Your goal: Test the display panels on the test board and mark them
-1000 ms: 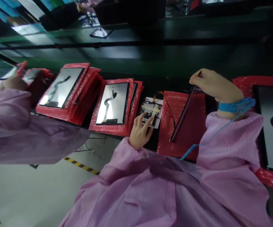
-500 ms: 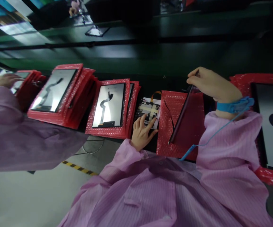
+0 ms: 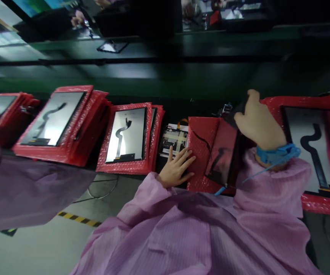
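My right hand [image 3: 260, 122] pinches the upper corner of a thin, dark display panel [image 3: 223, 154]. The panel is tilted above a red bubble-wrap sheet [image 3: 200, 172], and its glossy face shows a pinkish reflection. A blue wrist strap [image 3: 277, 156] circles my right wrist. With fingers spread, my left hand [image 3: 177, 168] lies at the near end of an opened device [image 3: 173, 139] and reaches onto the red sheet's left edge. Black and silver inner parts and an orange flex cable show on that device. A thin dark strip [image 3: 200, 137] crosses the red sheet.
Left of the device, display panels [image 3: 127, 133] with dark ribbon cables lie on stacked red bubble wrap [image 3: 102, 166]. Another panel [image 3: 305, 152] lies on red wrap at right. A co-worker's sleeve [image 3: 24, 187] enters from the left. Behind runs a green-edged bench surface [image 3: 153, 72].
The display panel has turned from nearly edge-on to show its glossy face. My left hand has slid off the device's middle toward its near end and right. The view has shifted slightly.
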### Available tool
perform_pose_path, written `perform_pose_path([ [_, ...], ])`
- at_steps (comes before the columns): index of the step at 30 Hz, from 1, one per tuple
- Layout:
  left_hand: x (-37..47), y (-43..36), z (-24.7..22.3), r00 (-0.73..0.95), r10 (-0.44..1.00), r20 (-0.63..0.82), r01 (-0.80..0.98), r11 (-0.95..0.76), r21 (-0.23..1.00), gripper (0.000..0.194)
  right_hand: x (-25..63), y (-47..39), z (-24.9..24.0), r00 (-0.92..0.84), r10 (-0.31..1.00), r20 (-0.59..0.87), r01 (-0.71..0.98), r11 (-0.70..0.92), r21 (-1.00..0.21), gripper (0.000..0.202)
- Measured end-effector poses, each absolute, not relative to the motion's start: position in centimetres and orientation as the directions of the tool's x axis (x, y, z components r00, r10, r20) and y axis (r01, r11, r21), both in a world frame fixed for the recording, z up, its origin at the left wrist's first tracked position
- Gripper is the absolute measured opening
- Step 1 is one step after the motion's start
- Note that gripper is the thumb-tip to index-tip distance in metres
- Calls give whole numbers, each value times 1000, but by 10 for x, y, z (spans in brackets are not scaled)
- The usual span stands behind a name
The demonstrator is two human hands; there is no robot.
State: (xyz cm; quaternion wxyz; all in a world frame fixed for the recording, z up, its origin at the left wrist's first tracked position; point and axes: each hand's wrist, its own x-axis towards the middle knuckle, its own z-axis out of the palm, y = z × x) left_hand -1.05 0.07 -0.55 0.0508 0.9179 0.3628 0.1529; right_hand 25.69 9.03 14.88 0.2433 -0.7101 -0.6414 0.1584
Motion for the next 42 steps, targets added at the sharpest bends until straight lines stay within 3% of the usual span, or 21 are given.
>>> perform_pose_path([
  [3,-7,6,-1,701,683,205,644,-730,229,53,266,67,167,298,955,-2,861,-270,-431,74],
  [4,-7,9,0,701,686,193,645,-726,239,53,271,61,171,310,951,7,856,-275,-437,72],
  [10,-12,42,9,682,716,149,667,-693,273,54,296,63,144,248,959,140,663,-63,-746,65],
  [13,-17,55,9,678,705,207,642,-705,300,51,291,82,107,134,988,73,474,1,-881,60],
  [17,-21,63,5,659,688,304,601,-725,336,36,275,102,62,11,996,-88,301,-87,-950,60],
  [20,-21,64,5,663,662,350,574,-749,332,30,275,107,42,48,992,-116,410,-126,-903,59],
  [24,-17,63,21,636,618,462,542,-784,303,22,275,101,41,174,981,-82,641,-176,-747,52],
  [27,-11,71,38,494,577,651,587,-773,241,18,255,92,53,195,970,148,771,-58,-635,38],
  [29,-6,81,46,362,579,730,658,-714,240,20,234,87,57,57,958,282,811,120,-572,30],
  [32,0,102,46,327,676,661,714,-634,295,33,203,85,51,-186,948,260,670,315,-672,23],
  [36,4,116,34,441,721,535,701,-649,296,33,187,87,32,-251,956,154,533,269,-802,10],
  [42,2,111,29,568,708,420,647,-699,304,28,187,88,25,-315,938,144,500,293,-815,5],
])
